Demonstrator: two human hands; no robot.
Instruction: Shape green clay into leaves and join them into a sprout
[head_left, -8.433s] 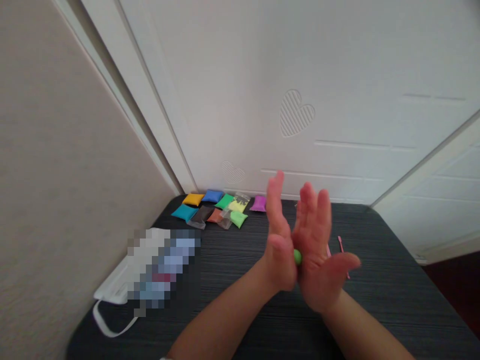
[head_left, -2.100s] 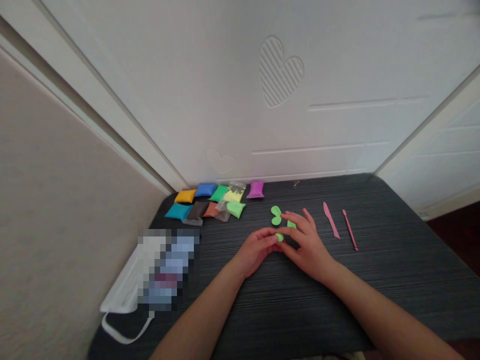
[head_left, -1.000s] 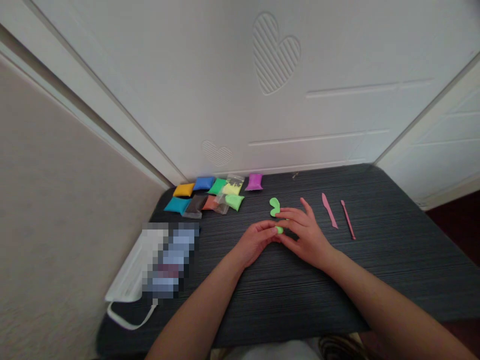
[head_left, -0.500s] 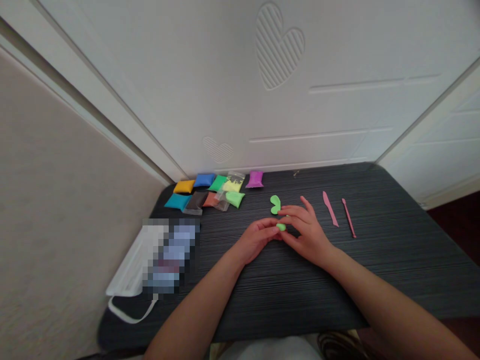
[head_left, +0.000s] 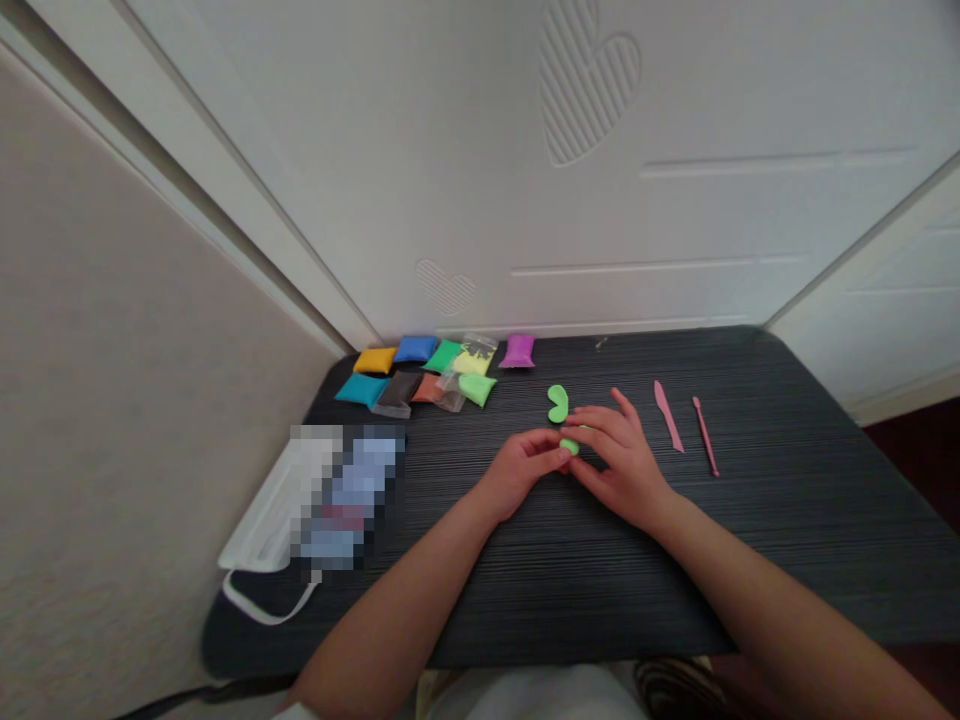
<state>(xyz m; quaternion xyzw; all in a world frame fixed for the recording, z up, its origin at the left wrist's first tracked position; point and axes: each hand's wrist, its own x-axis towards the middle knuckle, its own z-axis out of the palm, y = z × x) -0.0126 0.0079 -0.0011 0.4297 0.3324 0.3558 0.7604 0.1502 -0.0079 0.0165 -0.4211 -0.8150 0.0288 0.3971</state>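
A small lump of light green clay (head_left: 569,447) is pinched between my two hands above the dark table. My left hand (head_left: 525,468) grips it from the left with thumb and fingers. From the right, the thumb and fingers of my right hand (head_left: 616,462) close on the same lump, its little finger raised. Just beyond my fingertips lies a curved, heart-like piece of green clay (head_left: 558,404), flat on the table. Part of the lump is hidden by my fingers.
Several bagged clay packets, among them a purple one (head_left: 517,351) and a teal one (head_left: 361,390), lie at the back left. A pink plastic knife (head_left: 668,416) and a thin pink tool (head_left: 705,437) lie right. A white face mask (head_left: 277,510) sits left beside a blurred object (head_left: 352,500).
The whole view has shifted slightly, so things sit a little further right. Both hands stay together on the green lump, with only small finger movement.
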